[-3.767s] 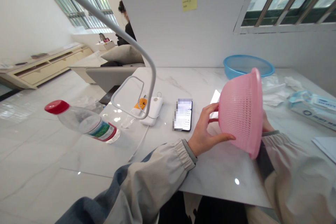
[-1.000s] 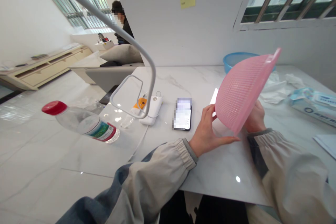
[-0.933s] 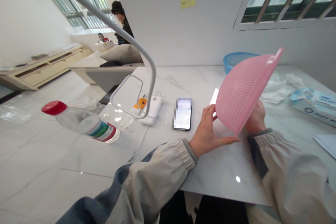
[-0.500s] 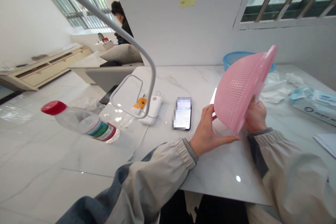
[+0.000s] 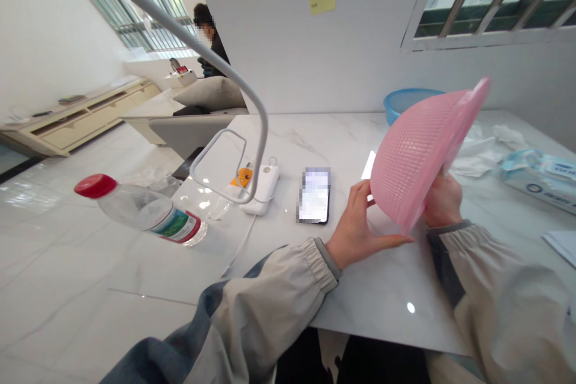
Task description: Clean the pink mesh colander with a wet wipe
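Note:
A pink plastic colander is held tilted on its side above the white marble-patterned table, its open face turned to the right. My left hand supports it from below left, with the thumb at the lower rim and the fingers against the meshed wall. On the other side, my right hand grips the rim; its fingers are partly hidden behind the colander. Behind it stands a blue basin, partly covered from view. A phone with a lit screen lies left of my left hand.
A red-capped water bottle, a white power bank and a grey bent-tube stand are at the left. Crumpled tissues and a blue-white wipes pack lie at the right. A person sits in the background.
The colander has tipped slightly further, its upper rim moving right and the body leaning over a little. Both hands keep their hold. The whole view has shifted slightly.

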Tool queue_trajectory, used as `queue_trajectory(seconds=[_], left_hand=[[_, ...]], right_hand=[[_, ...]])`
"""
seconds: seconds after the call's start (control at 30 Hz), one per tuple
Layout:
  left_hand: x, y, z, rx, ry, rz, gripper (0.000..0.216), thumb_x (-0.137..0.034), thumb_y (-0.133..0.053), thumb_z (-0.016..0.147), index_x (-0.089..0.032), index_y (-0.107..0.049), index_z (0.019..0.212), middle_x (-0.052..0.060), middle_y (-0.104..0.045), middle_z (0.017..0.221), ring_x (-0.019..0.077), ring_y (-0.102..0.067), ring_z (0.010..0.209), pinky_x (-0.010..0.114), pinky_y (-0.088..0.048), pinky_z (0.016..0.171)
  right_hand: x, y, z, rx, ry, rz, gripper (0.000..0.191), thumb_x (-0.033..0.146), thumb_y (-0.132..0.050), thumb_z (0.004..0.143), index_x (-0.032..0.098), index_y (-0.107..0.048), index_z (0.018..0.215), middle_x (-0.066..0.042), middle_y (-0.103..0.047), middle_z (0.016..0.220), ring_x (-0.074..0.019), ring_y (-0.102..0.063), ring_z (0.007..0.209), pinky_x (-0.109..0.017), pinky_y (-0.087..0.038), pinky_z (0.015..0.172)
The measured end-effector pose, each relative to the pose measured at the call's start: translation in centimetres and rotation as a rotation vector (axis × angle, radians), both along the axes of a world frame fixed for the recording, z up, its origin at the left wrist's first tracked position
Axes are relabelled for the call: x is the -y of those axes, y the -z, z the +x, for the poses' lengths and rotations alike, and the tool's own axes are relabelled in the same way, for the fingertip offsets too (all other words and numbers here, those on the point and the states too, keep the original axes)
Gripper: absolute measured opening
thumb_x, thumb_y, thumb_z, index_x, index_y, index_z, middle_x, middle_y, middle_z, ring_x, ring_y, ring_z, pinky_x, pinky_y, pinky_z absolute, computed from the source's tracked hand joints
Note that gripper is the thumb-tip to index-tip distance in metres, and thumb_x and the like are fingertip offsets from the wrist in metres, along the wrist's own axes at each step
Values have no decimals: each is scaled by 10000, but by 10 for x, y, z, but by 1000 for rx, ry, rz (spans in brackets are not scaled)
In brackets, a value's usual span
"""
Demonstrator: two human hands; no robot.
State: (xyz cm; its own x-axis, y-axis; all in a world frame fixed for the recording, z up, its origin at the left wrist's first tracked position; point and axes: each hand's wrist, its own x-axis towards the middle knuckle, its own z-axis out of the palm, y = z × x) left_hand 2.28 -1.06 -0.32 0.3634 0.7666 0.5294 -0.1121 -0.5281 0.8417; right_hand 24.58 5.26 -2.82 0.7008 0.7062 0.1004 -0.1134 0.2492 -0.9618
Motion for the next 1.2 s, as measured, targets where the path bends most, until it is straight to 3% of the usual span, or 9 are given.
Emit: queue_trajectory(seconds=[0.27, 0.4, 0.53, 0.67, 0.87, 1.0, 1.2], left_hand=[[-1, 3, -2, -6, 47, -62, 1103, -515, -1036, 673, -288, -436, 1570, 162, -441, 1612, 370, -505, 1482, 591, -586, 1149], [-1, -3, -6, -38, 21, -27, 1253, -585, -1028, 652, -294, -328, 1650, 189, -432, 1641, 399, -486, 1512, 649, -511, 1212], [-2, -5, -12, 20, 2, -14, 1477, -659, -1022, 609, -335, -118, 1730, 210, -239, 1770, 450, -326, 1631, 687, -383, 1307], [-1, -3, -15, 58, 4, -88, 1471, -669, -1004, 639, -372, -75, 1740, 191, -135, 1815, 458, -262, 1663, 690, -351, 1325], [0, 4, -10, 61, 37, -83, 1381, -656, -956, 729, -431, -46, 1743, 146, -101, 1836, 420, -208, 1694, 671, -385, 1309], [-3, 11, -7, 31, 23, -46, 1396, -671, -959, 709, -447, -51, 1745, 146, -93, 1841, 432, -235, 1683, 668, -411, 1294], [-3, 15, -5, -12, -8, 59, 1439, -657, -991, 656, -469, -67, 1743, 137, -137, 1834, 449, -220, 1688, 691, -421, 1278]], right_hand=[[2, -2, 5, 75, 35, -27, 837, 933, -794, 702, 126, -745, 916, -103, -753, 970, -203, -684, 814, -341, -609, 717], [6, -11, 5, 164, 16, -122, 901, 996, -739, 675, 115, -744, 864, -132, -743, 903, -213, -658, 787, -346, -573, 676], [10, -17, 9, 225, -67, -167, 918, 1011, -764, 606, 126, -743, 850, -105, -723, 831, -186, -612, 715, -323, -523, 625], [11, -22, 11, 282, -54, -172, 914, 1016, -780, 563, 135, -718, 797, -88, -686, 779, -166, -554, 677, -304, -472, 570], [10, -17, 12, 217, -5, -160, 885, 987, -789, 607, 134, -719, 830, -100, -701, 840, -168, -569, 708, -286, -466, 554], [8, -5, 12, 156, 6, -162, 872, 973, -792, 630, 135, -704, 850, -90, -706, 866, -152, -579, 694, -270, -479, 567], [6, 7, 12, 189, 34, -139, 823, 943, -715, 778, 124, -704, 868, -80, -705, 872, -157, -603, 713, -279, -523, 621]])
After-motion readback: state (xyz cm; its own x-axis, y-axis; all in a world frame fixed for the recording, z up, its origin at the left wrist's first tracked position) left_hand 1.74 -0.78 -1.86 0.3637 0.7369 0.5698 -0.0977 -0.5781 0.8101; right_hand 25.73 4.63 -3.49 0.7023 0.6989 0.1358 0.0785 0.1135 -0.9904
